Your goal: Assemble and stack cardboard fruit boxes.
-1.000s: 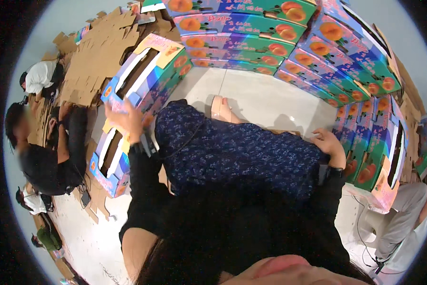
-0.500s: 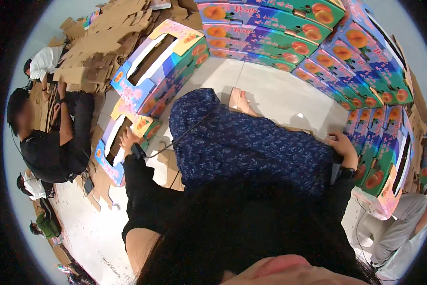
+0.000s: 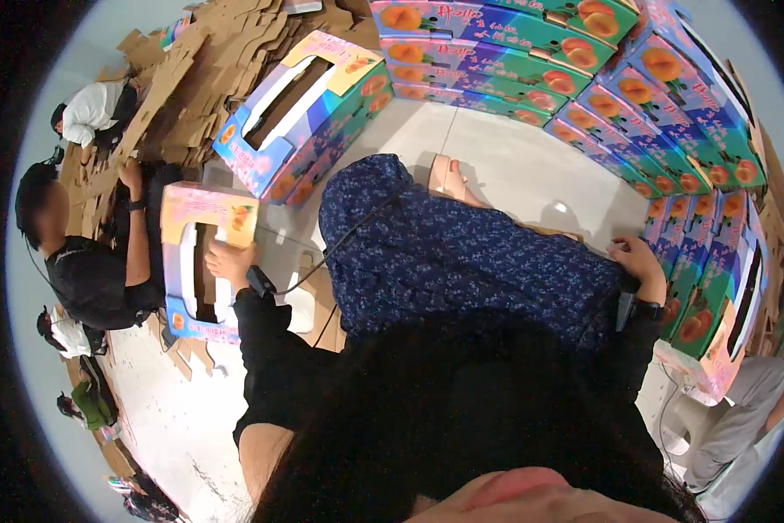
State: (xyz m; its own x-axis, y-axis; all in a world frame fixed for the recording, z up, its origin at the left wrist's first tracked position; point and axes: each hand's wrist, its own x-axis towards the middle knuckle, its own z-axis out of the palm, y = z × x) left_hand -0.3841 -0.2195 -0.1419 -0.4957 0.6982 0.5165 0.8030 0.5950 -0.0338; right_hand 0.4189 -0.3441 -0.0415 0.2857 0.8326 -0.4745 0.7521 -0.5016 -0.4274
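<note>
While my left hand curls its fingers over the edge of the long opening, I have hold of a cardboard carton printed in yellow, pink and blue. It stands at my left, between me and a person in black, just beside a similar pink-and-blue carton. My right hand is loosely bent near the side of my navy flowered skirt; whether its fingers grip anything, I cannot tell. Close by it stands a row of green-and-violet fruit-printed cartons. More fruit-printed cartons are stacked ahead. Brown flattened cardboard lies heaped at upper left.
</note>
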